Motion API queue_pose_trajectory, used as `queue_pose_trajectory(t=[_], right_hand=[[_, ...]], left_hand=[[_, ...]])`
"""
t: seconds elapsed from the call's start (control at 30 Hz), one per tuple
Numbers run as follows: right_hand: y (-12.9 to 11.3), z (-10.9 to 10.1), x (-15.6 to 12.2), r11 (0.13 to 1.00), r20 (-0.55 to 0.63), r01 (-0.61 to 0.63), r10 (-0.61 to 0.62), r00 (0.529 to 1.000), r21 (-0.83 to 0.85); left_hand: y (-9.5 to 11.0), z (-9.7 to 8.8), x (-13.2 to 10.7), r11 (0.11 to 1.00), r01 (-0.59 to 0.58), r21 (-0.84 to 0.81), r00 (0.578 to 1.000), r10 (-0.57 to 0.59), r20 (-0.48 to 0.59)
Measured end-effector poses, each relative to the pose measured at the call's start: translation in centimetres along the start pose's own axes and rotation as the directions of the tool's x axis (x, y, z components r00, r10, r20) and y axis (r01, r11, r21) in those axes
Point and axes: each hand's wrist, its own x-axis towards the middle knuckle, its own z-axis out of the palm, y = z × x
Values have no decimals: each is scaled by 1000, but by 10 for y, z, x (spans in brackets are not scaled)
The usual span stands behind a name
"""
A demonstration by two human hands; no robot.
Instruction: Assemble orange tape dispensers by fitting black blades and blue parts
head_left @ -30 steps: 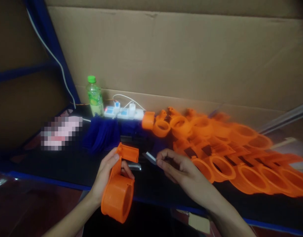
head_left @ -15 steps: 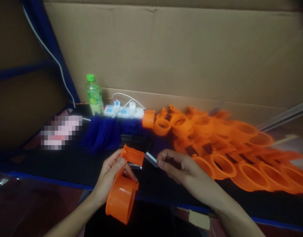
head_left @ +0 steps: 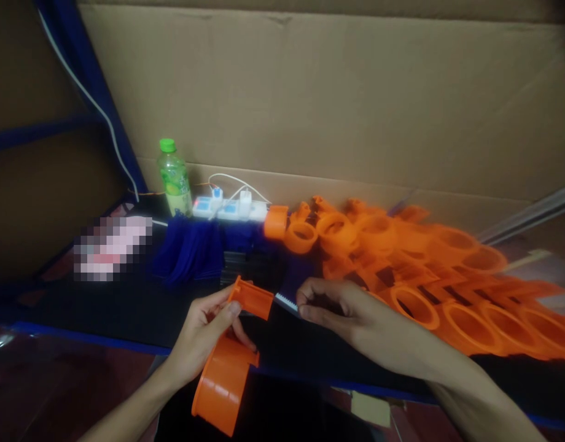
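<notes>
My left hand [head_left: 204, 334] is closed around an orange plastic part [head_left: 231, 362] with a wide round ring at the bottom and a boxy end at the top, held tilted over the table's front edge. My right hand [head_left: 338, 307] pinches a small grey toothed strip [head_left: 286, 301], whose tip sits right beside the boxy end of the orange part. Both hands hover just above the dark table [head_left: 126, 313].
A large heap of orange ring parts [head_left: 425, 276] covers the table to the right. Blue plastic pieces [head_left: 190, 248] lie behind my hands. A green-capped bottle [head_left: 174, 181] and a white power strip [head_left: 229, 210] stand at the back against a cardboard wall [head_left: 333, 104].
My left hand has tipped the orange part further, its ring swinging lower and its boxy end nearer the strip. My right hand has kept the strip almost in place.
</notes>
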Motion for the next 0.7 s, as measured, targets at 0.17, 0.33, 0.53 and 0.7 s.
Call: queue_pose_trajectory(t=[0.17,0.33,0.53,0.7], right_hand=[[1,-5,4,1000,19,-4,4,1000,-11],[-1,-16,10,999,116,-1,7,993,-54],[-5,-17,13,1000,136,7,-6,991,-9],[0,-13,15,999,111,6,-11,994,42]], left_hand=[[4,5,-3,1000,29,9,999,-29,-16],[9,7,-4,998,63,30,998,-63,-17],[9,6,-5,998,57,23,998,-57,-19],[0,9,-4,1000,-2,-4,999,1,-44]])
